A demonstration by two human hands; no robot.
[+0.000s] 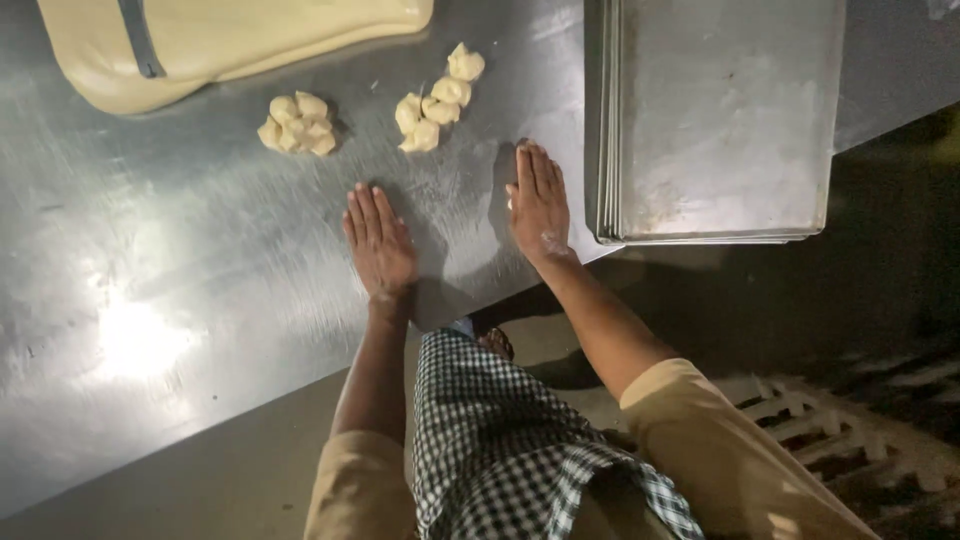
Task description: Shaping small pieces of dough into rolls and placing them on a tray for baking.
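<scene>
My left hand (378,243) lies palm down on the steel table (180,270), fingers straight and close together. My right hand (538,205) rests the same way a little to the right, near the table's edge. Whether anything lies under either palm cannot be seen. Beyond my left hand sits a small cluster of pale dough pieces (298,125). A second row of dough pieces (436,100) lies between and beyond both hands. A large slab of pale dough (230,40) with a grey scraper handle (140,40) in it fills the far left.
A stack of rectangular metal baking trays (720,120) sits right of my right hand, overhanging the table edge. Below are my checked apron (500,440), tan sleeves and a dark floor with a pale grating (850,430).
</scene>
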